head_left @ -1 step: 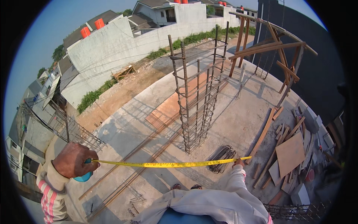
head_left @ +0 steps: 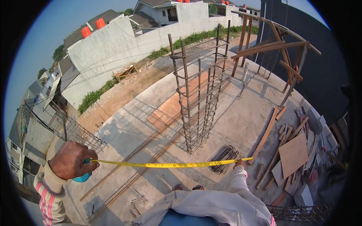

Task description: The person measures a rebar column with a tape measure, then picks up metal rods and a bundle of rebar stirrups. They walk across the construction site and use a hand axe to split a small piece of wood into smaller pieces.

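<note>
A yellow tape measure [head_left: 169, 165] is stretched out between my two hands, sagging slightly in the middle. My left hand [head_left: 71, 161] is closed around its blue case, which shows below the fingers. The far end of the blade is pinched in my right hand [head_left: 240, 163], with a short bit of tape sticking out past the fingers. Beyond the tape stands an upright rebar column cage [head_left: 198, 98], tied with several stirrups. A bundle of bent steel stirrups [head_left: 224, 159] lies on the concrete beside my right hand.
Long steel bars [head_left: 137, 171] run across the concrete slab [head_left: 151, 98], near a plywood sheet [head_left: 166, 109]. Scrap boards [head_left: 292, 156] are piled at the right. A timber frame [head_left: 281, 49] stands at the far right. Past the slab's edge are a dirt path and a white wall [head_left: 109, 49].
My left hand has shifted slightly left and up with the tape case. The tape stays stretched, and my right hand has barely moved.
</note>
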Motion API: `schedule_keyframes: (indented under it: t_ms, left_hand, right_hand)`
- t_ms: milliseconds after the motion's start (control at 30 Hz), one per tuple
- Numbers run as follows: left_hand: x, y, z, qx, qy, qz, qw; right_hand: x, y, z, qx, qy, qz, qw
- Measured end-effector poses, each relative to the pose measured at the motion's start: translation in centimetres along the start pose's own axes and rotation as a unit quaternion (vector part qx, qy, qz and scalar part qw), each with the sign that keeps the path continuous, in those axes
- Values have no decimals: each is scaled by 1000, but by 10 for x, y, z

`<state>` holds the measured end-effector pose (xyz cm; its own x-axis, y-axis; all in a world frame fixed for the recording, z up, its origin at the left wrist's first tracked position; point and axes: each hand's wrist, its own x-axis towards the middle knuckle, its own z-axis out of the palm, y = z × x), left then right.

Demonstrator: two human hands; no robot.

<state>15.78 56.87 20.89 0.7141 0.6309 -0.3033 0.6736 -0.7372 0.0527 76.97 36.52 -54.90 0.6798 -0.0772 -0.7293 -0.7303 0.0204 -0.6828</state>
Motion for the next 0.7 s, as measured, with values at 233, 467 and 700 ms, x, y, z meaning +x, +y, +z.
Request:
schedule_keyframes:
  t_ms: [233, 467, 700]
  left_hand:
    - [13, 82, -65, 174, 93, -6, 980]
    - [78, 98, -71, 372, 167, 71, 910]
    - [157, 96, -42, 412, 271, 120, 862]
  right_hand:
    - [25, 105, 28, -290, -43, -9, 956]
    - [-119, 79, 46, -402, -336, 3, 852]
    - [-188, 37, 60, -402, -465, -100, 783]
